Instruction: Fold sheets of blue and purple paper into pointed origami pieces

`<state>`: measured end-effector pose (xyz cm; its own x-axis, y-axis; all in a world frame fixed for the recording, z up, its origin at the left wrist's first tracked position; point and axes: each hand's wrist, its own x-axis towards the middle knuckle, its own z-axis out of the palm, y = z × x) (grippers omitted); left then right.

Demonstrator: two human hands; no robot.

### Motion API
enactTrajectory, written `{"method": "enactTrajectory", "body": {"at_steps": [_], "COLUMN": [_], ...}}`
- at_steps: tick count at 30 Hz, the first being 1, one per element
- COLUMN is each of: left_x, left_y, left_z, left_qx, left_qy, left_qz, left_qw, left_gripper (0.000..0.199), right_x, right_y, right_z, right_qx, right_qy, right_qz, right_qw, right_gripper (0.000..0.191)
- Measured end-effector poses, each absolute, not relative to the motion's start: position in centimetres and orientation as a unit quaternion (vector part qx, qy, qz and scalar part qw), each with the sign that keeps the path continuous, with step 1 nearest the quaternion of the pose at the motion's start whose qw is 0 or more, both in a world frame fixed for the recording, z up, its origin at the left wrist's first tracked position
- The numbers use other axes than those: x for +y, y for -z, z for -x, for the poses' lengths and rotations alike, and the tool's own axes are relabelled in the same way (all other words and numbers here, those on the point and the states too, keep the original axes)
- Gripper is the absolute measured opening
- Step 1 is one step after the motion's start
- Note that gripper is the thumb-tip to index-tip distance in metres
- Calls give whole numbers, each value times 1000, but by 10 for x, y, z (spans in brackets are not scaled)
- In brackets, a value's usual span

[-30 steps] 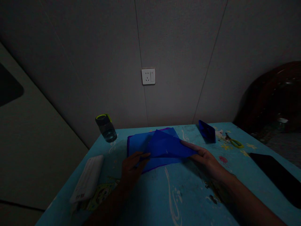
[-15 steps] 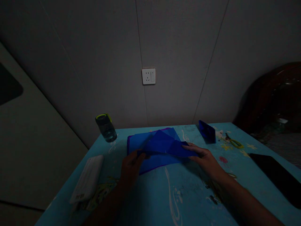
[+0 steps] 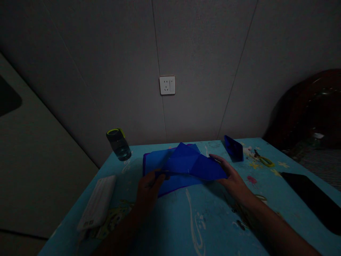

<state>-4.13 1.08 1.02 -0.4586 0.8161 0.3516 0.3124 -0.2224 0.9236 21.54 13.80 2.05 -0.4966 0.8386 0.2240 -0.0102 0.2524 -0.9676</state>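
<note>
A creased dark blue paper [image 3: 183, 163] is held up over lighter blue sheets [image 3: 170, 185] with purple edges on the table. My left hand [image 3: 150, 183] pinches the paper's left end between thumb and fingers. At its right end, my right hand [image 3: 230, 176] grips the paper, fingers behind it and thumb near the lower edge. The paper's right part is spread and tilted, showing fold lines, and its top rises to a point.
On the blue patterned table [image 3: 170, 227] are a dark bottle [image 3: 119, 145] at the back left, a white box-like object [image 3: 97, 202] at left, a folded blue piece [image 3: 233, 148], yellow-handled scissors [image 3: 265, 161] and a black flat object [image 3: 311, 199] at right.
The right part of the dark blue paper has opened out and now shows a broader face. My right hand's fingers have lifted and spread behind it. My left hand has hardly moved.
</note>
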Motion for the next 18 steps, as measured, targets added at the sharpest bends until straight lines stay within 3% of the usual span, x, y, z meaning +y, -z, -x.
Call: {"method": "enactTrajectory", "body": {"at_steps": [7, 14, 18], "left_x": [10, 11, 11], "left_y": [-13, -18, -18], "left_z": [41, 38, 38], "left_qx": [604, 605, 602], "left_qy": [-627, -645, -635], "left_qz": [-449, -422, -442], "left_qw": [201, 199, 196], "left_gripper": [22, 22, 19], "right_x": [140, 133, 132], "right_y": [-13, -17, -17], "right_z": [-218, -216, -214], "right_qx": [-689, -681, -679], "right_qy": [-529, -567, -563], "right_qz": [292, 277, 279], "right_qw": [400, 372, 380], "right_gripper": [58, 76, 70]}}
